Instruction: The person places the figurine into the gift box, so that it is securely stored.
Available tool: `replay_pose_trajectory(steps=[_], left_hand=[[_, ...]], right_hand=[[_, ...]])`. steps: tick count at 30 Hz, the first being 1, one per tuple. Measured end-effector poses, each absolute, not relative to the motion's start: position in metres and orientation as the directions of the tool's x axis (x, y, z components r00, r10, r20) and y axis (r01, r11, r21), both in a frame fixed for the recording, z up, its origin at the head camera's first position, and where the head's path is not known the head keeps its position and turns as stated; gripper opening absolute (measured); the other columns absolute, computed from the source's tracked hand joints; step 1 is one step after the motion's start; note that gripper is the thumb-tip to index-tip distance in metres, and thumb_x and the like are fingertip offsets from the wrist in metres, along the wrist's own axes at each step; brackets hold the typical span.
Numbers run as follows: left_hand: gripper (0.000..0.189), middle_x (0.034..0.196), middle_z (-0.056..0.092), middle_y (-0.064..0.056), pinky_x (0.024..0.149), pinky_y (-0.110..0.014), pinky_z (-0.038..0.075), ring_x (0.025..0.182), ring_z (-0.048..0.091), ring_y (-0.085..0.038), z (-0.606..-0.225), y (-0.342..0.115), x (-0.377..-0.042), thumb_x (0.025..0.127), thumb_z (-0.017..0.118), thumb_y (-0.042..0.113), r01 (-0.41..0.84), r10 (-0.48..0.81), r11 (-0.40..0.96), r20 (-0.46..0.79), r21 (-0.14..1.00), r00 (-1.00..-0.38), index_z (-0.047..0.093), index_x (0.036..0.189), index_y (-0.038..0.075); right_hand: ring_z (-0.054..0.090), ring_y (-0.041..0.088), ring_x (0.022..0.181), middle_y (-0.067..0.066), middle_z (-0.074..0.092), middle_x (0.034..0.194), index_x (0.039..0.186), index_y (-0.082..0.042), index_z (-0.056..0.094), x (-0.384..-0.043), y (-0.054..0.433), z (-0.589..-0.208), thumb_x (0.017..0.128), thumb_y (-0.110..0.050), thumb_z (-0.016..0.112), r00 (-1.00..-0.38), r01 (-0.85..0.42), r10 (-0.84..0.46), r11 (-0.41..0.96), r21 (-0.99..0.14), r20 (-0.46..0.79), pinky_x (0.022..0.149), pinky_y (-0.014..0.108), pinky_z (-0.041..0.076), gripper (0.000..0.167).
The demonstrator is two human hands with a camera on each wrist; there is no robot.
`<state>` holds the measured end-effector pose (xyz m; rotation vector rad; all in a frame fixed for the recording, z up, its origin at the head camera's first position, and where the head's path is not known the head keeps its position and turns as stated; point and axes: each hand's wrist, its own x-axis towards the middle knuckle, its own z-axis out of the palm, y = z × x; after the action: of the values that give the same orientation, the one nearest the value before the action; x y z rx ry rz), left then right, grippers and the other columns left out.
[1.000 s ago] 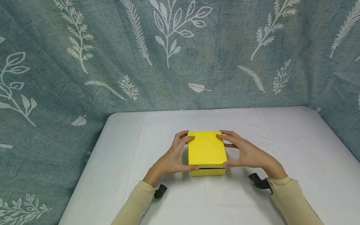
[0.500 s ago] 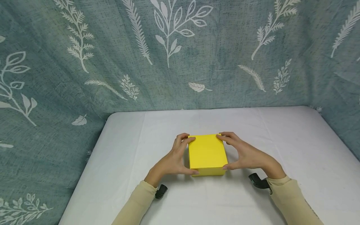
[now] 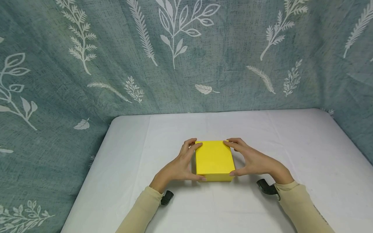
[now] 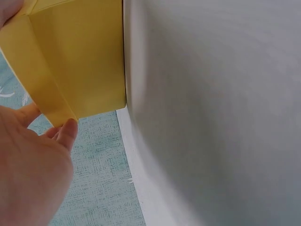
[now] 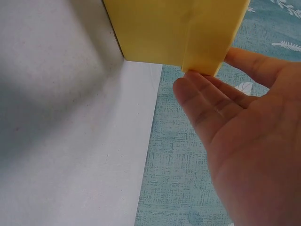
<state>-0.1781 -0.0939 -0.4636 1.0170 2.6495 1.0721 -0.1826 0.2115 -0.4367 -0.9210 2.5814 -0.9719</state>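
A yellow box (image 4: 91,56) rests on the white-covered table, with its matching lid (image 3: 215,157) seated over the top. My left hand (image 3: 181,165) holds the lid by its left corners, thumb at the front and fingers at the back. On the opposite side my right hand (image 3: 254,159) grips the lid's right corners in the same manner. Both wrist views show the lid's rim (image 5: 207,40) overlapping the upper part of the box wall, while the lower wall stays exposed. Whatever is inside the box is hidden.
A white cloth covers the table (image 3: 145,136). Behind it and along both sides hangs a blue-green curtain (image 3: 227,58) with white leaf prints. A dark wrist camera (image 3: 167,197) sits under the left sleeve, another camera (image 3: 267,187) under the right.
Both hands have lowered the lid onto the box; the dark gap along the front has closed. During the last half second the hands have hardly moved.
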Motion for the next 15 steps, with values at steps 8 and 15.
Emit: replay_pose_trajectory(steps=[8,15], left_hand=[[0.115,0.161,0.005,-0.010,0.115,-0.049,0.033,0.149,0.014,-0.027,-0.4658,-0.0930,-0.1784,0.067,0.089,0.044,0.543,0.628,0.540,0.122,0.643,-0.768,0.020,0.153,0.014],[0.114,0.161,0.007,-0.012,0.114,-0.049,0.034,0.149,0.014,-0.026,-0.4658,-0.0926,-0.1780,0.067,0.088,0.044,0.559,0.632,0.545,0.132,0.625,-0.764,0.021,0.153,0.012]], right_hand=[[0.036,0.036,0.138,0.012,0.027,0.153,0.153,-0.011,0.031,-0.1819,0.2100,-0.4360,0.072,-0.056,0.081,-0.772,-0.481,-0.636,0.588,-0.651,-0.003,0.106,0.057,0.039,0.106],[0.036,0.038,0.138,0.013,0.027,0.153,0.153,-0.012,0.030,-0.1817,0.2090,-0.4377,0.072,-0.056,0.081,-0.778,-0.471,-0.628,0.594,-0.652,-0.010,0.105,0.059,0.039,0.105]])
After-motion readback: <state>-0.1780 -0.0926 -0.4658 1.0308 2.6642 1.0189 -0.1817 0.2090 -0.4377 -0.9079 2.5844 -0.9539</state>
